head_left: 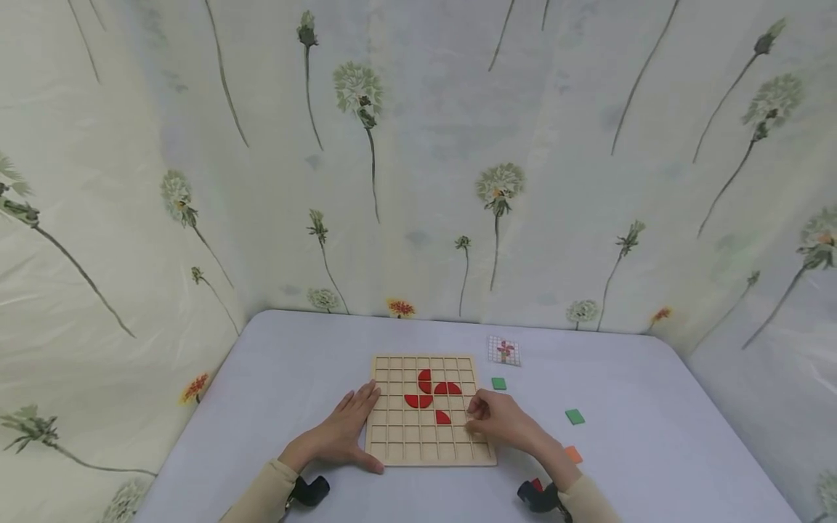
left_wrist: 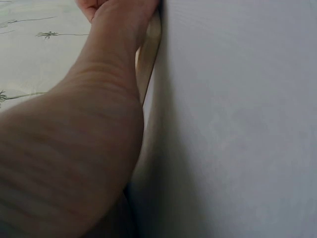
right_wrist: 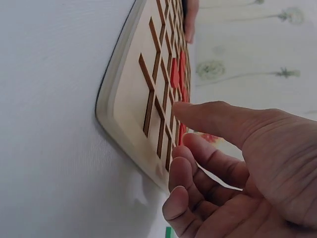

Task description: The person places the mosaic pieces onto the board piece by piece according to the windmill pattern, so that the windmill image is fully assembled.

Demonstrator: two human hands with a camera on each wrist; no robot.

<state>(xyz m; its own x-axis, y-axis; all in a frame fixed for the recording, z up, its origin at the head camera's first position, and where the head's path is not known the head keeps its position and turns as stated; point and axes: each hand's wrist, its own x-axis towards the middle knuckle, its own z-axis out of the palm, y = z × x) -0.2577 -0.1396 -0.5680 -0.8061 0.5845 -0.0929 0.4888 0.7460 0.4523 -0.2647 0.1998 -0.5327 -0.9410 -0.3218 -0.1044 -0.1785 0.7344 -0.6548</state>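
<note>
A wooden grid board (head_left: pixel 418 456) lies on the table with several red quarter-round pieces (head_left: pixel 442 418) set in its squares. My left hand (head_left: pixel 343 428) rests along the board's left edge, fingers stretched and thumb at the near left corner. In the left wrist view the forearm hides most of that hand. Over the board's right edge is my right hand (head_left: pixel 500 420), close to the lone red piece. Its thumb (right_wrist: pixel 213 116) and index finger stand apart with no piece visible between them, and the other fingers curl loosely.
A small pattern card (head_left: pixel 503 350) lies beyond the board's right corner. To the right are green squares (head_left: pixel 499 383) and an orange piece (head_left: pixel 572 454). Another red piece (head_left: pixel 537 484) is partly hidden by the right wrist camera. Flowered cloth (head_left: pixel 418 181) hangs behind the white table (head_left: pixel 307 349).
</note>
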